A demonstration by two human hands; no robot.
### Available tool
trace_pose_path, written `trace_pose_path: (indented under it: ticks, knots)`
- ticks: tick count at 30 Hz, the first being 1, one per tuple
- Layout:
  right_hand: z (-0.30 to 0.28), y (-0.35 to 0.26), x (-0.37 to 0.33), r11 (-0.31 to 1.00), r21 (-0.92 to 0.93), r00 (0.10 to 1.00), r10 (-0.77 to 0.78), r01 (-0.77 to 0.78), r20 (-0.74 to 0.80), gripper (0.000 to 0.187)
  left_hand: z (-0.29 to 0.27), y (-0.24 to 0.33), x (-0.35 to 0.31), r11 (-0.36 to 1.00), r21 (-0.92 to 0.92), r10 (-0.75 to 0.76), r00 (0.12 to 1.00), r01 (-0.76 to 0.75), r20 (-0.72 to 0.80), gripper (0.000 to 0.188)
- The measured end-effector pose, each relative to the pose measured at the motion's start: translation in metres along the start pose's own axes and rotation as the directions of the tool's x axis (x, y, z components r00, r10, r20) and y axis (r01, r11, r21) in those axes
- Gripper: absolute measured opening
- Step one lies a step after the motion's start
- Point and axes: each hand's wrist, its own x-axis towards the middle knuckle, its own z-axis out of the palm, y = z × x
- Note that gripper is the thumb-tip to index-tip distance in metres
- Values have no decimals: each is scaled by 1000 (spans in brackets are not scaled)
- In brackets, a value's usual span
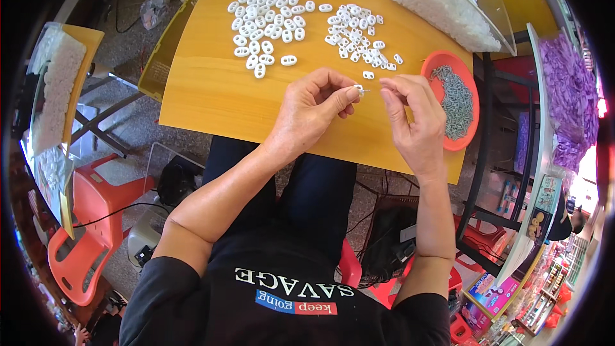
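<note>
My left hand (318,106) pinches a small white plastic piece (358,90) between thumb and forefinger over the wooden table. A thin grey screw (366,91) sticks out of its right side. Just right of it my right hand (415,115) is raised with thumb and forefinger drawn close together; whether anything tiny is between them I cannot make out. A single small white two-hole piece (368,75) lies just beyond my hands. Farther off lie a pile of small white pieces (355,33) and, to its left, larger white oval two-hole pieces (259,20).
A red-orange bowl (475,106) of grey screws stands by the table's right edge. Behind it is a clear bin (442,6) full of white parts. Purple bags (567,102) lie on a shelf at right. A red plastic chair (90,230) stands at left.
</note>
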Motion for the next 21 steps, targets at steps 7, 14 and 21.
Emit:
trace_pose_path:
  ticks: [7, 14, 21]
  knots:
    - [3, 4, 2, 962, -138, 970, -222, 234, 96, 14, 0, -3, 1, 1000, 1, -1, 1000, 1, 22, 13]
    - [22, 4, -16, 996, 75, 999, 38, -38, 6, 7, 0, -2, -1, 999, 52, -10, 1000, 10, 12, 12]
    - [27, 6, -26, 913, 335, 968, 251, -234, -7, 5, 1, -1, 2, 997, 67, -35, 999, 33, 39, 13]
